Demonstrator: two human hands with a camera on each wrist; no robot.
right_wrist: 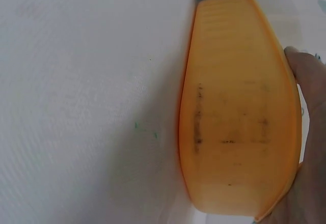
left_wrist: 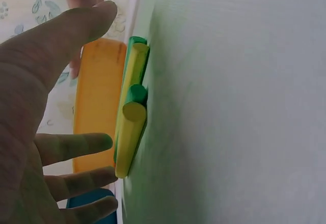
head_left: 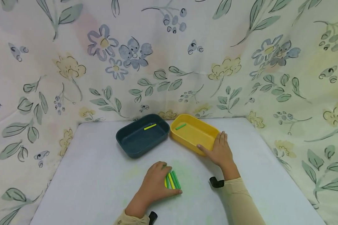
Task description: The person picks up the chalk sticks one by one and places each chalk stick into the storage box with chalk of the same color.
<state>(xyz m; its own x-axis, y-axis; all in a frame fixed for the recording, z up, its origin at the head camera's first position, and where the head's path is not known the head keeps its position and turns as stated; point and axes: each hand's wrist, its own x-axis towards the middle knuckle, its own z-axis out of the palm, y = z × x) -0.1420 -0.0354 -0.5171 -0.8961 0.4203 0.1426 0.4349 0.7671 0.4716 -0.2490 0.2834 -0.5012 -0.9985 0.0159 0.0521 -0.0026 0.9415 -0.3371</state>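
Several green and yellow chalk sticks [head_left: 171, 181] lie side by side on the white table. My left hand [head_left: 157, 182] is over their left side, thumb near their front ends and fingers near the far ends. In the left wrist view, its thumb and fingers are spread apart, with a yellow chalk stick [left_wrist: 132, 140] between them at the front of the row. My right hand [head_left: 221, 151] rests on the right end of the yellow tray [head_left: 198, 131], fingers stretched along the end rim and thumb on the near rim. A green chalk stick [head_left: 181, 126] lies in that tray.
To the left of the yellow tray stands a dark teal tray [head_left: 135, 142], corners close together, holding one yellow chalk stick [head_left: 150, 127]. Behind them hangs a floral cloth [head_left: 163, 75]. Faint green and yellow chalk dust marks the white tabletop [head_left: 101, 175].
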